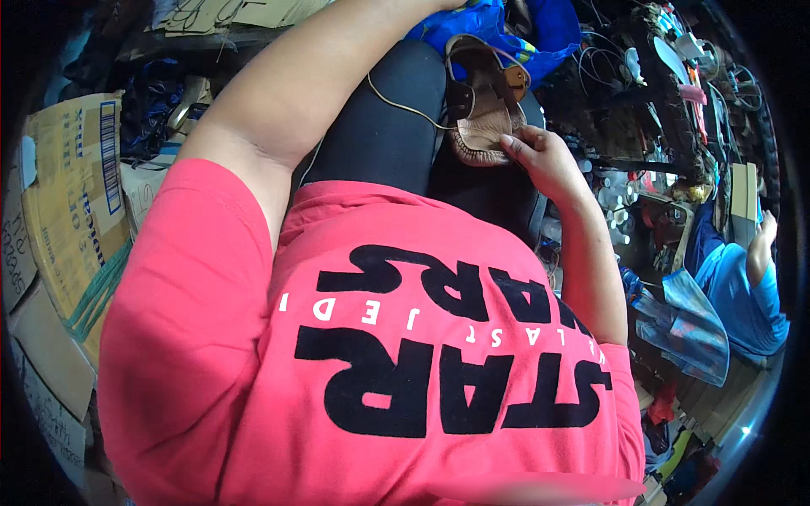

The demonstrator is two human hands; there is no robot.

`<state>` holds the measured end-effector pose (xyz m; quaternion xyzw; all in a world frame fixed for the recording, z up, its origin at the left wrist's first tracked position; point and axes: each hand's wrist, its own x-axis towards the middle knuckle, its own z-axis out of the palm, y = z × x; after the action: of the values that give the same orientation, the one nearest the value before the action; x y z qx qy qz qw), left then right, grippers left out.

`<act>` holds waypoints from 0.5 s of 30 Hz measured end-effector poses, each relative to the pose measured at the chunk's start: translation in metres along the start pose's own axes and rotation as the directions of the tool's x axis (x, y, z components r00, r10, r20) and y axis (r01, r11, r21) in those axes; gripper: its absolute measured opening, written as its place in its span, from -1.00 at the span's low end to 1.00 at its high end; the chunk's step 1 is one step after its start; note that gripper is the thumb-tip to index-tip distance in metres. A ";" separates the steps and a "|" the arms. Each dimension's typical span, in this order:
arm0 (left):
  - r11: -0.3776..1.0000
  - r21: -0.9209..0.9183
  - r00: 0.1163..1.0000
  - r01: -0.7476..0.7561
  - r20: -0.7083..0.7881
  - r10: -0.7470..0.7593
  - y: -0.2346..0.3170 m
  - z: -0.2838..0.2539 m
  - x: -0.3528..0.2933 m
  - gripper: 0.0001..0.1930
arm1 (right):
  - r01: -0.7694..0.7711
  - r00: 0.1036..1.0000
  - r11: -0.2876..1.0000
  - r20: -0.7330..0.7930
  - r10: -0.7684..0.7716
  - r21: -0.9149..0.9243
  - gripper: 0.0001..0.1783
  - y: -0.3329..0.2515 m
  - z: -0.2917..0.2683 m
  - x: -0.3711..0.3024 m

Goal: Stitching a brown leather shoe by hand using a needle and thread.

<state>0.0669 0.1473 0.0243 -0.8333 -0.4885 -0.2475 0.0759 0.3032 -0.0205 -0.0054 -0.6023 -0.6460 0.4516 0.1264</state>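
Note:
A brown leather shoe [483, 126] with a gathered toe edge and a strap with a tan tab lies over my dark-trousered legs, its toe toward me. My right hand [533, 156] pinches the toe's right edge, thumb on top and fingers beneath. A thin pale thread [405, 107] runs from the shoe's left side, loops over my left thigh and passes behind my left forearm. That arm stretches up to the top edge, where only a sliver of my left hand [453, 3] shows. Its fingers are cut off, so its grip is hidden.
Past the shoe lies a blue plastic bag [553, 38]. Cardboard boxes [72, 185] stand at my left. On the right are a cluttered dark rack [645, 110], several small bottles [618, 198] and another person in a blue top [742, 291].

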 end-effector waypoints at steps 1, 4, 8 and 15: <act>1.000 -0.001 1.000 -0.006 0.002 0.006 0.004 0.001 -0.001 -0.80 | -0.002 1.000 1.000 -0.004 0.002 0.004 -0.63 -0.002 -0.001 0.001; 0.867 -0.473 0.972 -0.159 0.078 0.220 0.057 -0.015 -0.046 -0.73 | -0.054 0.998 0.990 -0.026 0.051 -0.130 -0.66 0.001 -0.002 0.000; 0.788 -0.582 0.855 -0.199 0.290 0.430 0.105 -0.018 -0.130 -0.64 | 0.121 0.969 0.955 -0.177 -0.173 -0.271 -0.75 -0.009 -0.004 -0.015; 0.782 -0.590 0.935 -0.199 0.123 0.331 0.111 -0.008 -0.154 -0.71 | 0.374 0.876 0.782 -0.087 -0.475 -0.499 -0.86 -0.008 -0.011 -0.039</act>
<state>0.0969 -0.0319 -0.0312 -0.9004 -0.2747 -0.2746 -0.1962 0.3157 -0.0495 0.0216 -0.4964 -0.8378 0.1765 0.1431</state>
